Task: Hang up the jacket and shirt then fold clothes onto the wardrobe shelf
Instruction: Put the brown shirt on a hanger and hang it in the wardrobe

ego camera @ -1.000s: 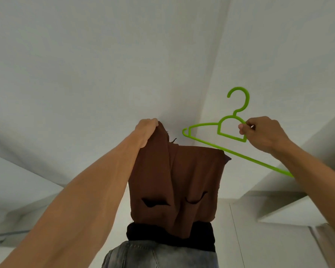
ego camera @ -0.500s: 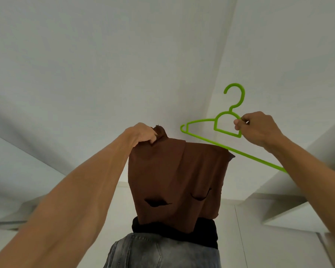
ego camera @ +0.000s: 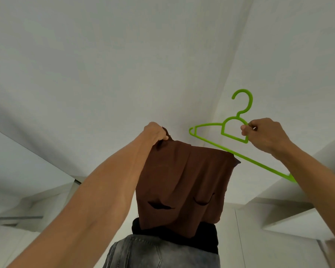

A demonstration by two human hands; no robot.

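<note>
Brown garment (ego camera: 184, 180) hides pt of green hanger (ego camera: 250, 102).

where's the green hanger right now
In the head view the green hanger is right of centre, the right hand pinching its neck; its lower bar meets the top of the brown garment the left hand grips.
</note>
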